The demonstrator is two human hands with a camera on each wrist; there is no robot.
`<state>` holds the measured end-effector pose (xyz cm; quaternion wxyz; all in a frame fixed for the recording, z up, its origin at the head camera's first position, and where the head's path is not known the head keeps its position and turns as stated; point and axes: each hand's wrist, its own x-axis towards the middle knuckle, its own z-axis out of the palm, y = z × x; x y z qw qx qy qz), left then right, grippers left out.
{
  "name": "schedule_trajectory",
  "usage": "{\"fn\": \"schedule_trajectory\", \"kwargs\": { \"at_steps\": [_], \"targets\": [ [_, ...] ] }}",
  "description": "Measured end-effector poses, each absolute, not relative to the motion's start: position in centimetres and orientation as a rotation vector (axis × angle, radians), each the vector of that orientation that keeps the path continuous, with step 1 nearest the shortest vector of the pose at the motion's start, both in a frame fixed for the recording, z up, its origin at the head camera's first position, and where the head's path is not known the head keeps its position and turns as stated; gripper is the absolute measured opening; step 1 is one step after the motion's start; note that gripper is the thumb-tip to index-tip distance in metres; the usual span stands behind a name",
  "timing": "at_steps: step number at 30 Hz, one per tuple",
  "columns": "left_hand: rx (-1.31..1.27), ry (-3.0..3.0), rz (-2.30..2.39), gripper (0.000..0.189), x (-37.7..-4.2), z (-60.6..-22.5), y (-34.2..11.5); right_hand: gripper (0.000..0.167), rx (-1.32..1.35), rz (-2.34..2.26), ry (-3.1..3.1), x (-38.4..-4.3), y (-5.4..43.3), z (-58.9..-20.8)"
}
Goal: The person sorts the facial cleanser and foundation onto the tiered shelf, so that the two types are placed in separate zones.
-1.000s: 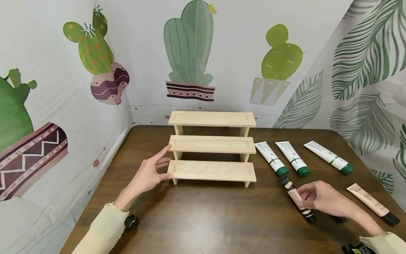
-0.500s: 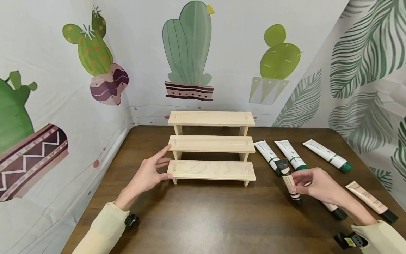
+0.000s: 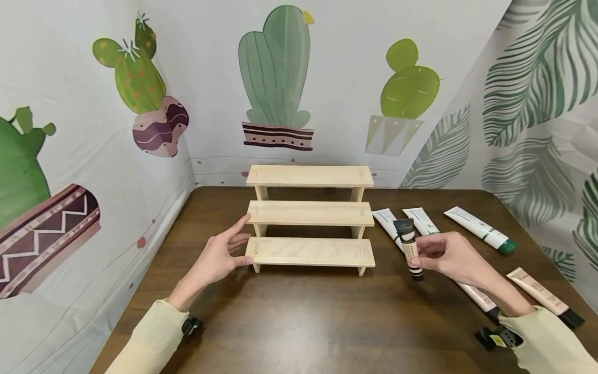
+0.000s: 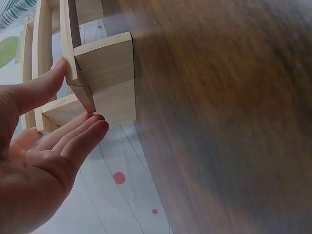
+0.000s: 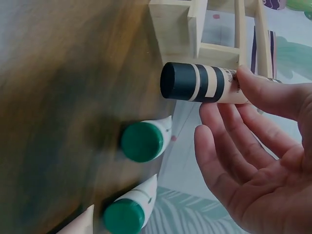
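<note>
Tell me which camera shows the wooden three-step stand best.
The head view: all three steps of the stand show, full width. The left wrist view catches one end, cropped, touched by the left hand; the right wrist view, a cropped part, partly behind the held tube.

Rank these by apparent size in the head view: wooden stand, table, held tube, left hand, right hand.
1. Table
2. Wooden stand
3. Left hand and right hand: they look too alike to rank
4. Held tube
</note>
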<state>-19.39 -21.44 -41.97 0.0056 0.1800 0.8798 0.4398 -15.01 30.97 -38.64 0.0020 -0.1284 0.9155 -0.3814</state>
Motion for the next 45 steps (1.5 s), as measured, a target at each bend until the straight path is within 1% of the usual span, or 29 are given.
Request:
{"fn": "schedule_trajectory", "kwargs": {
  "at_steps": [6, 11, 21, 26, 28, 33, 45],
  "targets": [
    [0.578, 2.715, 1.418, 0.112, -19.6, -42.3, -21.8, 0.04, -0.444, -1.243, 2.904, -15.8, 29.8, -37.9],
    [0.6, 2.656, 1.492, 0.11, -19.8, -42.4, -21.8, 0.041, -0.427, -1.296, 2.907, -16.3, 28.8, -37.2],
    [0.603, 2.557, 1.579, 0.11, -20.2, -42.9, -22.1, 0.037, -0.475, -1.381, 2.855, -17.8, 26.6, -35.6],
    [0.59, 2.513, 1.612, 0.11, -20.4, -43.0, -22.2, 0.027, -0.509, -1.41, 2.856, -18.7, 25.3, -34.8],
    [0.588, 2.519, 1.611, 0.11, -20.4, -43.1, -22.1, 0.026, -0.517, -1.438, 2.836, -19.1, 24.7, -34.4],
    [0.594, 2.526, 1.612, 0.11, -20.3, -43.2, -22.0, 0.032, -0.538, -1.455, 2.82, -20.1, 23.6, -33.7],
    [0.577, 2.532, 1.609, 0.109, -20.3, -43.2, -22.3, 0.024, -0.669, -1.507, 2.786, -22.6, 20.6, -31.9]
  ]
}}
